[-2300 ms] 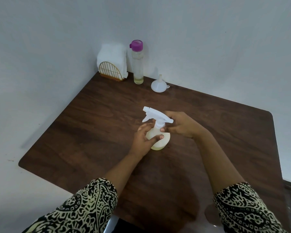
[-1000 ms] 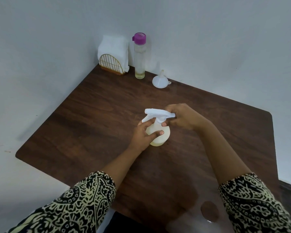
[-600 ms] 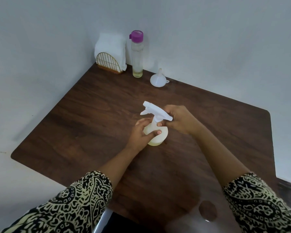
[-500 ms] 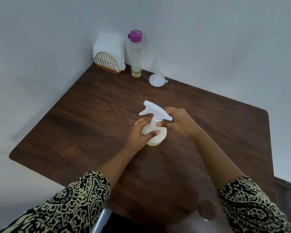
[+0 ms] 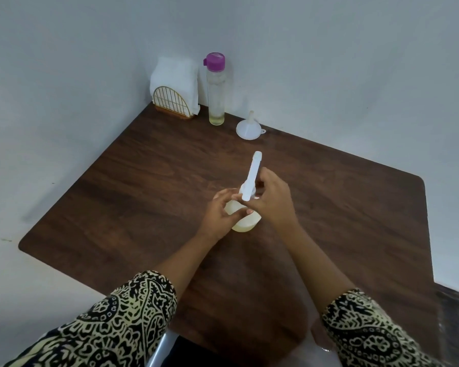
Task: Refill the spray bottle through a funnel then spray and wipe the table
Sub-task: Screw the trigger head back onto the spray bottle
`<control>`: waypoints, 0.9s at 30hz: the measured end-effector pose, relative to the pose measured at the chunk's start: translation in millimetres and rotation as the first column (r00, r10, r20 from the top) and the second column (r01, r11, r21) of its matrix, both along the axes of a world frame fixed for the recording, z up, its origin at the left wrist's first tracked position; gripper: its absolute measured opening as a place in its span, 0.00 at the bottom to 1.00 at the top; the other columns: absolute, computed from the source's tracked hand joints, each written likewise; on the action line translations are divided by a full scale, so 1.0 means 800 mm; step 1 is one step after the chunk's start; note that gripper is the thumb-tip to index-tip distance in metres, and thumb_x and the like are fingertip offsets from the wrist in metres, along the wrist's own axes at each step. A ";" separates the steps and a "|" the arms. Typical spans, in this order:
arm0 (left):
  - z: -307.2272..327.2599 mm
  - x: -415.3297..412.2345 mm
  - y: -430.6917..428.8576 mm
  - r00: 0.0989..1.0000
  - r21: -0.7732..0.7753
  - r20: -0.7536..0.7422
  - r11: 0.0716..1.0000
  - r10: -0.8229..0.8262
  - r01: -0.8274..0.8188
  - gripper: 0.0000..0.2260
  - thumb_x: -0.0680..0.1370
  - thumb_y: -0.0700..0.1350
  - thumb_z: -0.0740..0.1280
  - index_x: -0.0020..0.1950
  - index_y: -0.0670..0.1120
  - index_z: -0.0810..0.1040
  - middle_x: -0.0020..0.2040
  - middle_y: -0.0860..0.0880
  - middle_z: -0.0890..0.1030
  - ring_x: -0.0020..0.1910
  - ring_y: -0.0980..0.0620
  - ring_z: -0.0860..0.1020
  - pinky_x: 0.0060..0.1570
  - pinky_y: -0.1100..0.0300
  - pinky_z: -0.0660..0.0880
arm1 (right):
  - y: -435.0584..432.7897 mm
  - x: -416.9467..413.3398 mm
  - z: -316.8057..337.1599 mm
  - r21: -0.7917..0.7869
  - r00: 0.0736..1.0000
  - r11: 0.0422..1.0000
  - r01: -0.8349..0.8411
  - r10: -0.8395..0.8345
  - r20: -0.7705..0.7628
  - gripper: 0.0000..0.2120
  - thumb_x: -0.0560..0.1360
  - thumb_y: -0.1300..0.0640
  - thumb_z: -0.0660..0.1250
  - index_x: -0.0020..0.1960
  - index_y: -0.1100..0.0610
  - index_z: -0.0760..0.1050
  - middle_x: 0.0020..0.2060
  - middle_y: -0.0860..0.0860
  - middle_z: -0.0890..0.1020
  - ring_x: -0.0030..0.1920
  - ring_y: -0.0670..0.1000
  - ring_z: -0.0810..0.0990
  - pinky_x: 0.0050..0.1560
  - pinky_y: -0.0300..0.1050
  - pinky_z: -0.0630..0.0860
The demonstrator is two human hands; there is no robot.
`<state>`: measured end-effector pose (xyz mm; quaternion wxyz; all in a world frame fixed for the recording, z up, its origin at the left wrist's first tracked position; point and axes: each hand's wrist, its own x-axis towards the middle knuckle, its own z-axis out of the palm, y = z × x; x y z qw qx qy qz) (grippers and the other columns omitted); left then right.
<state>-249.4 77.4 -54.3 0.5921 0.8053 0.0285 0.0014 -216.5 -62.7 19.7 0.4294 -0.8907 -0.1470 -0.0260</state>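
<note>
Spray bottle (image 5: pixel 245 224) is seen standing on the dark wooden bench (image 5: pixel 117 194), its pale round body partly covered by both grips. The left grip (image 5: pixel 224 213) is curled round the body from the left, with the thumb laid across the front. The right grip (image 5: pixel 272 201) is closed on the neck just under the white spray head (image 5: pixel 252 173), fingers bent round it from the right. The head is seen end-on, its nozzle pointed away from the person and slightly up; whether it is screwed tight or loose cannot be told. Beyond the spray bottle, well apart from it and by the wall, a white funnel (image 5: pixel 247 129) is set mouth-down with its spout up. Beyond and to the left of the spray bottle, just left of the funnel, a tall clear bottle (image 5: pixel 216 91) with a purple cap is placed upright, a little yellowish liquid showing at its bottom. Further left, in the corner, white napkins (image 5: pixel 175 75) are kept in a gold wire holder (image 5: pixel 173 103). On the near side of the spray bottle, both forearms are bare, and patterned black-and-cream sleeves (image 5: pixel 117 321) are seen at the lower edge.
</note>
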 end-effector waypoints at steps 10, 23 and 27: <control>0.003 -0.001 0.000 1.000 0.017 -0.007 1.000 -0.006 0.007 0.29 0.66 0.62 0.72 0.62 0.49 0.80 0.61 0.51 0.79 0.62 0.55 0.74 0.62 0.56 0.73 | -0.016 -0.032 -0.005 0.357 0.940 0.931 -0.074 0.185 -0.288 0.16 0.78 0.57 0.65 0.64 0.46 0.73 0.54 0.39 0.80 0.56 0.42 0.79 0.60 0.48 0.76; 0.016 -0.010 -0.016 0.997 -0.007 0.028 0.997 0.078 -0.078 0.23 0.68 0.59 0.69 0.60 0.52 0.79 0.57 0.53 0.80 0.62 0.54 0.74 0.62 0.56 0.72 | 0.006 -0.047 -0.021 0.348 0.977 0.932 0.098 -0.023 -0.213 0.14 0.76 0.52 0.67 0.61 0.45 0.71 0.51 0.40 0.80 0.54 0.42 0.79 0.56 0.42 0.76; 0.016 -0.012 -0.027 0.989 0.019 0.053 0.990 0.139 -0.140 0.18 0.72 0.47 0.74 0.61 0.51 0.80 0.54 0.58 0.78 0.61 0.53 0.74 0.59 0.63 0.71 | -0.002 -0.038 -0.019 0.267 0.988 0.959 0.095 -0.059 -0.143 0.10 0.77 0.56 0.66 0.58 0.52 0.75 0.47 0.43 0.82 0.49 0.44 0.81 0.54 0.48 0.78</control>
